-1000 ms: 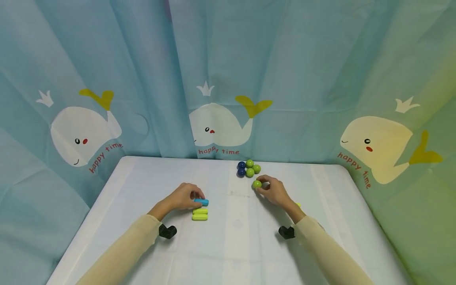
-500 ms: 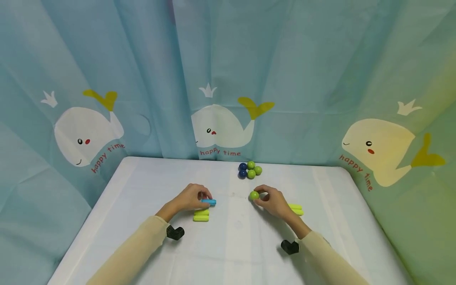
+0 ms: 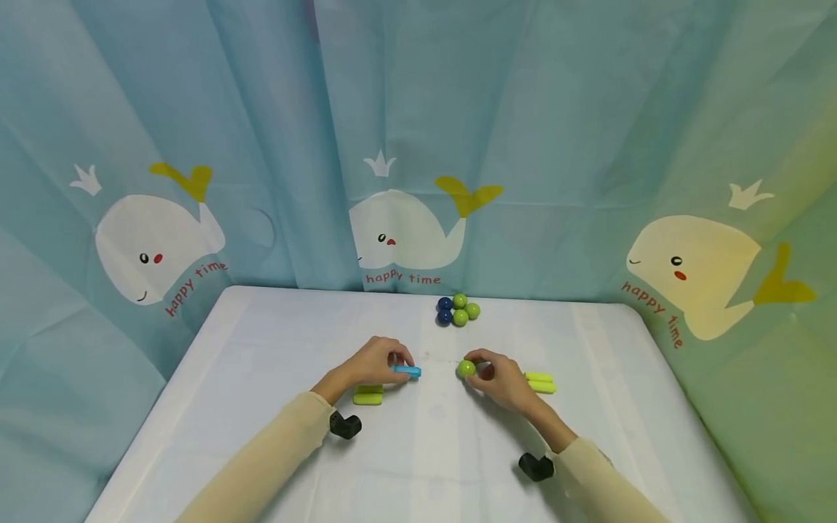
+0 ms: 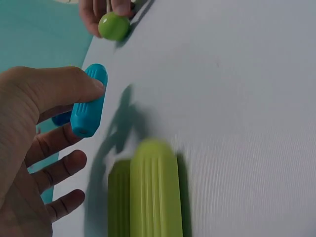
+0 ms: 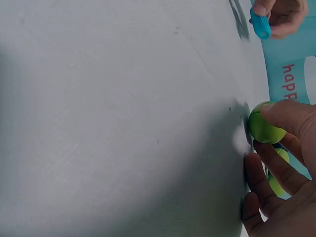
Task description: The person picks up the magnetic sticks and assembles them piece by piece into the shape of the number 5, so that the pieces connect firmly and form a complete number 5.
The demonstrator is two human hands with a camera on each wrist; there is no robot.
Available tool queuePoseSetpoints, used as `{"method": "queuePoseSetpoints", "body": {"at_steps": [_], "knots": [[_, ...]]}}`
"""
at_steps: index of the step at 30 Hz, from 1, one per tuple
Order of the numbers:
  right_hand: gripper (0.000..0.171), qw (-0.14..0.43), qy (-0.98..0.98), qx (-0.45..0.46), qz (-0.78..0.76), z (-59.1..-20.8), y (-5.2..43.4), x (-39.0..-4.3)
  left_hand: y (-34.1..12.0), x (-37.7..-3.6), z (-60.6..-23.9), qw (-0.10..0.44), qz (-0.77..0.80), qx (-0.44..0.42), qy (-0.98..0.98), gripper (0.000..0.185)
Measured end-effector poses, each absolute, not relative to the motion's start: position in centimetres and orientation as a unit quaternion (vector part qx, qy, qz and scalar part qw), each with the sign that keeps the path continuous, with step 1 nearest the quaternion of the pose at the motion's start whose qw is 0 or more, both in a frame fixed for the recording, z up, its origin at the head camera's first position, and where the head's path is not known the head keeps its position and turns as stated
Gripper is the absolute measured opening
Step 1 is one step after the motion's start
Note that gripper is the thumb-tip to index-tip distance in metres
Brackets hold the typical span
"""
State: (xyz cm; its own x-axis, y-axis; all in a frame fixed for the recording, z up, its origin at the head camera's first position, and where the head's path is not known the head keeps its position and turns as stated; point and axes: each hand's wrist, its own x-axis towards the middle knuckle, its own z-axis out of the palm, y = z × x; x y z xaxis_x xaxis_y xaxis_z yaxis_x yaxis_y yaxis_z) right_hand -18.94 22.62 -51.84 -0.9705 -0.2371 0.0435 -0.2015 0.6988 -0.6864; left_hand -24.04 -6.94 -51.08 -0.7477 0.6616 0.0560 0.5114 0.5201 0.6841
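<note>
In the head view my left hand (image 3: 381,361) pinches a short, ridged blue rod (image 3: 409,371) between thumb and fingers. The left wrist view shows that blue rod (image 4: 90,114) raised off the table, its shadow falling beside it. Two yellow-green rods (image 3: 368,399) lie side by side just under my left wrist. Across a small gap, my right hand (image 3: 503,381) holds a shiny green ball (image 3: 466,369) by thumb and fingertips. From the right wrist, the green ball (image 5: 263,127) sits under the thumb, with the other fingers loosely bent below it.
At the table's back edge, two dark blue balls (image 3: 445,317) and several green balls (image 3: 461,317) stand clustered. Another pair of yellow-green rods (image 3: 541,387) lies right of my right hand. A blue whale-print curtain (image 3: 556,145) hangs behind the white table (image 3: 431,465).
My left hand has carried the blue rod rightward, past the yellow-green rods. My right hand has brought the green ball nearer to me and slightly left, uncovering the right-hand rods.
</note>
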Motion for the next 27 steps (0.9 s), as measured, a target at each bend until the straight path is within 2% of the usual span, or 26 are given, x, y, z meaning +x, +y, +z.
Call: {"method": "queuePoseSetpoints", "body": {"at_steps": [12, 27], "knots": [[0.032, 0.022, 0.920, -0.125, -0.371, -52.0, 22.7, -18.5, -2.5, -24.3, -51.2, 0.115, 0.342, 0.339, 0.869, 0.011], [0.033, 0.024, 0.918, -0.125, -0.376, -51.8, 22.7, -18.4, -0.2, -24.9, -52.1, 0.078, 0.319, 0.346, 0.879, 0.015]]}}
